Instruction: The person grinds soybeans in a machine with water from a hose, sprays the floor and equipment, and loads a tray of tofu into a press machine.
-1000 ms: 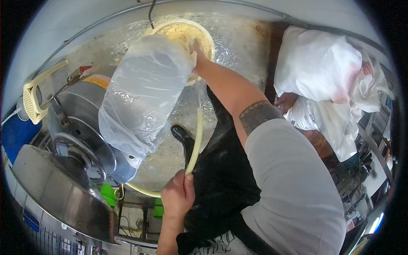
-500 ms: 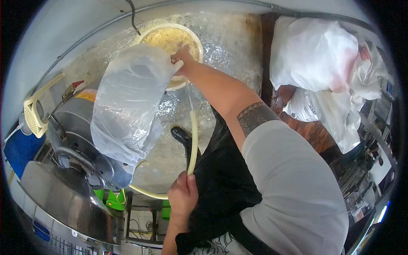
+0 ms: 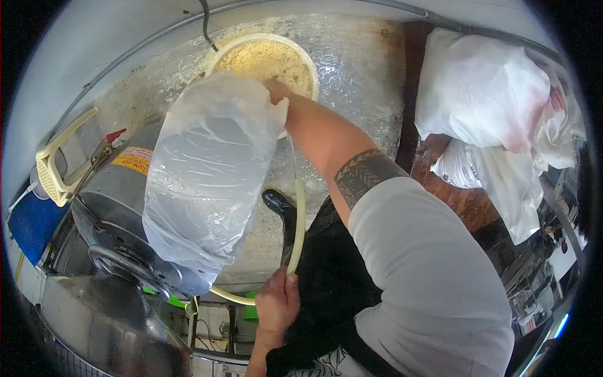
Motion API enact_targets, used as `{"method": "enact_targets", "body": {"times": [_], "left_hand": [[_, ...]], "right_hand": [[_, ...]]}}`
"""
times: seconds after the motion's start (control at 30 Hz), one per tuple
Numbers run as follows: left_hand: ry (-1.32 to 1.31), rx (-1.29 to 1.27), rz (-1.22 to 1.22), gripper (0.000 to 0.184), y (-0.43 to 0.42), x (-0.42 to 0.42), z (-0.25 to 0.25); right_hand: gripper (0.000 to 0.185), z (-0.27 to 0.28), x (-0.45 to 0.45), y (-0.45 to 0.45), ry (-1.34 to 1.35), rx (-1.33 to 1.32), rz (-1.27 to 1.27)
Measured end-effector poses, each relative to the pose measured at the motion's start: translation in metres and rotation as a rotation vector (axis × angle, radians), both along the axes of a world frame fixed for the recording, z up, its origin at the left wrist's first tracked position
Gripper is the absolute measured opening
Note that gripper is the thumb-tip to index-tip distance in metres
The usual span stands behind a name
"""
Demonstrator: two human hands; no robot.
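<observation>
My left hand (image 3: 278, 300) is closed round a pale yellow hose (image 3: 300, 217) at the lower middle. The hose points up towards the tub, and a thin stream of water leaves its end. My right hand (image 3: 276, 93) reaches into a round white tub (image 3: 312, 68) filled with pale yellow, crumbly, wet-looking stuff (image 3: 257, 58). Its fingers are mostly hidden in the tub and behind a cloudy plastic bag (image 3: 210, 163). The bag's upper edge lies against my right wrist; whether the fingers grip anything does not show.
At the left stand a large metal drum (image 3: 110, 182) and a shiny metal lid or bowl (image 3: 94, 314). White sacks (image 3: 480, 88) sit on a brown surface (image 3: 455, 201) at the right. The floor (image 3: 358, 75) is wet. A black boot (image 3: 279, 204) shows below the hose.
The view has shifted, so most things appear lower and farther right. My right hand has moved towards the tub's near side and is more hidden by the bag. The left hand still holds the hose.
</observation>
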State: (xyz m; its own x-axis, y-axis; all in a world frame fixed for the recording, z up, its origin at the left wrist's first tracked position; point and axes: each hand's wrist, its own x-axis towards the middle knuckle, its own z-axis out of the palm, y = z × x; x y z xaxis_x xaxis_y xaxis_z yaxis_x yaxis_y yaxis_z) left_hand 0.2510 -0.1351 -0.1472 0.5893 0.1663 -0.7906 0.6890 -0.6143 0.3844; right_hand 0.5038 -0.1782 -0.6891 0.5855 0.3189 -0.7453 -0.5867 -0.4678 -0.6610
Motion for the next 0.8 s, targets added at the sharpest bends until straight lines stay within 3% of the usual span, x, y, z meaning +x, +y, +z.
{"method": "enact_targets", "body": {"times": [0.13,0.27,0.4,0.47,0.6,0.8], "left_hand": [[-0.016,0.017,-0.023,0.022,0.0,-0.002,-0.007],[0.002,-0.004,-0.039,0.023,-0.002,-0.003,-0.001],[0.015,-0.026,-0.054,0.023,-0.002,-0.006,0.007],[-0.001,0.004,-0.092,0.023,-0.002,-0.009,0.007],[-0.011,0.009,-0.061,0.023,-0.003,-0.008,0.008],[-0.023,0.013,-0.045,0.024,-0.006,-0.006,0.002]], "right_hand": [[0.061,0.035,0.015,-0.007,-0.178,-0.086,0.332],[0.052,0.13,0.029,-0.03,-0.48,-0.181,0.778],[0.042,0.213,0.044,-0.057,-0.784,-0.192,0.97],[0.046,0.216,0.066,-0.056,-0.66,-0.142,0.88],[0.053,0.17,0.106,-0.036,-0.184,0.115,0.42],[0.066,0.105,0.081,0.01,0.362,0.297,-0.261]]}}
